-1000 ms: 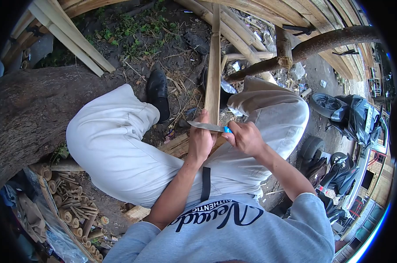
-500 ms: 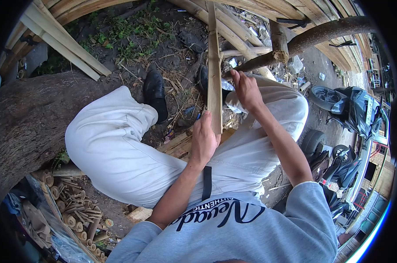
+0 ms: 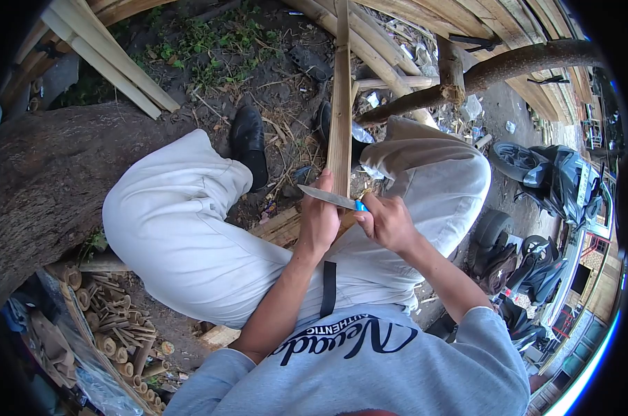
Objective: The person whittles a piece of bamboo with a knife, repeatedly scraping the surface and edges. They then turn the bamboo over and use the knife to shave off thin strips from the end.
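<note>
A long, split bamboo strip point(image 3: 341, 118) runs away from me between my knees, its near end by my lap. My left hand point(image 3: 319, 220) is closed around that near end, thumb along its left edge. In my right hand point(image 3: 390, 220) is a knife point(image 3: 328, 197) with a blue band at the handle. Its blade points left and lies across the strip's near end, just over my left hand. The exact contact between blade and bamboo cannot be made out.
A thick trunk point(image 3: 64, 187) lies at left. A branch point(image 3: 522, 61) crosses at upper right, near stacked bamboo slats point(image 3: 494, 24). Cut bamboo pieces point(image 3: 116, 326) are piled at lower left. Motorcycles point(image 3: 556, 173) stand on the right. Shavings litter the ground by my shoes point(image 3: 248, 142).
My right hand has come back from beside the branch to the strip's near end, and the knife now shows. My left hand keeps its hold on the bamboo strip.
</note>
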`<action>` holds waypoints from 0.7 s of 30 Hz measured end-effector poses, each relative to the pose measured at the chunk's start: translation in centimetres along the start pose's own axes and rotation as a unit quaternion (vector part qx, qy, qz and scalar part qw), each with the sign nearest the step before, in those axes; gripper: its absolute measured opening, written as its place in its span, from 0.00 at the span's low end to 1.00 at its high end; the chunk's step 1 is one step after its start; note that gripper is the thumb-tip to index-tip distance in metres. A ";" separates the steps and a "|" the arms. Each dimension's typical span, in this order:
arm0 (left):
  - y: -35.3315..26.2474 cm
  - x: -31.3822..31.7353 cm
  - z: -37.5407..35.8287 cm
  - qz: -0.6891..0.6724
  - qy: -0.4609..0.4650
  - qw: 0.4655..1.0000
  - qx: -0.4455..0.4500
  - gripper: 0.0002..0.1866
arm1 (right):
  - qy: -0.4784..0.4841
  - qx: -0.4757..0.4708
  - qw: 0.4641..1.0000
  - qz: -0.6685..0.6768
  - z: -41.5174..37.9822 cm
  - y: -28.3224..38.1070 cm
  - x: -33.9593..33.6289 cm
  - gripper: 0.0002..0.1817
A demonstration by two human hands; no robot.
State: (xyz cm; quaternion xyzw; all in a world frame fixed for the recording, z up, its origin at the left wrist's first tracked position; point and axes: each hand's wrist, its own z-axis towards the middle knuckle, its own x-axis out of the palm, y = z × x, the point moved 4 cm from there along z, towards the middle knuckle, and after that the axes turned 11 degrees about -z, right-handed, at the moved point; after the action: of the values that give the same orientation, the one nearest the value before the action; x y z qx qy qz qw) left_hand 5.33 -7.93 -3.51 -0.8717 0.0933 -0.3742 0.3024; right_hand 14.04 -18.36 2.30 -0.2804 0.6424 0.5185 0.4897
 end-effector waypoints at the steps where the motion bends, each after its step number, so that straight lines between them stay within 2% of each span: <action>1: 0.1 0.1 -0.2 -0.010 0.005 1.000 -0.006 0.23 | 0.005 -0.010 1.000 -0.019 0.0 -0.2 0.1 0.19; 2: 1.1 -0.4 0.1 -0.010 0.006 1.000 -0.006 0.23 | 0.005 -0.010 1.000 -0.020 0.1 -0.6 0.3 0.19; 3: 1.9 -1.1 0.7 0.157 0.023 0.981 0.110 0.22 | -0.006 0.003 1.000 -0.022 0.5 -1.2 0.4 0.19; 4: 1.7 -0.8 0.6 0.317 0.039 0.921 0.221 0.22 | -0.016 0.016 0.999 -0.024 0.9 -1.9 0.5 0.19; 6: 1.7 -0.4 0.2 0.309 0.027 0.919 0.244 0.22 | -0.018 0.031 0.998 -0.053 2.4 -3.3 0.6 0.20; 7: 1.4 -0.2 0.1 0.201 0.029 0.969 0.140 0.22 | -0.019 0.055 0.996 -0.064 3.1 -4.1 0.7 0.20; 8: 1.6 -0.2 0.0 0.089 0.029 0.995 0.034 0.22 | -0.019 0.079 0.994 -0.073 3.5 -4.5 0.8 0.20; 9: 1.4 -0.7 0.3 0.090 0.028 0.995 0.035 0.22 | -0.019 0.050 0.996 -0.068 3.4 -4.0 0.7 0.20; 10: 1.1 -1.3 0.6 0.119 0.057 0.990 0.050 0.17 | -0.018 0.049 0.996 -0.066 3.0 -3.3 0.6 0.20; 12: 0.8 -1.3 0.5 0.148 0.085 0.983 0.063 0.15 | -0.005 -0.014 1.000 0.018 1.9 -1.3 0.5 0.21; 13: 1.0 -1.2 0.3 -0.029 0.073 0.997 -0.011 0.16 | 0.044 -0.019 0.999 0.023 1.2 -1.1 0.6 0.17; 14: 1.2 -0.8 0.1 -0.205 0.058 0.973 -0.085 0.18 | 0.044 -0.020 0.999 0.022 1.4 -1.3 0.5 0.17; 16: 0.9 0.1 -0.2 -0.218 0.035 0.970 -0.098 0.16 | -0.002 -0.053 0.999 -0.007 1.8 -1.4 0.1 0.20; 17: 0.4 0.3 -0.2 -0.128 0.070 0.988 -0.050 0.17 | -0.001 -0.053 0.999 -0.005 2.4 -2.1 0.4 0.20; 18: 0.0 0.5 -0.4 -0.037 0.106 0.994 -0.002 0.18 | -0.014 0.000 0.999 -0.033 3.3 -3.4 0.6 0.19; 19: 0.4 0.5 -0.4 -0.162 0.111 0.978 -0.069 0.19 | -0.028 0.053 0.996 -0.062 3.8 -4.3 0.6 0.19; 21: 0.0 1.4 -0.6 -0.178 0.090 0.977 -0.075 0.21 | -0.025 0.059 0.997 -0.042 4.0 -4.3 0.4 0.18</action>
State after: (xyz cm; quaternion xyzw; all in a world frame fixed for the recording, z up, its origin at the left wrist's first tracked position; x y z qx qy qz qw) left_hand 5.86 -8.73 -2.32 -0.8571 -0.0081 -0.4912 0.1550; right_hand 19.03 -15.82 0.29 -0.2644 0.6473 0.4653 0.5428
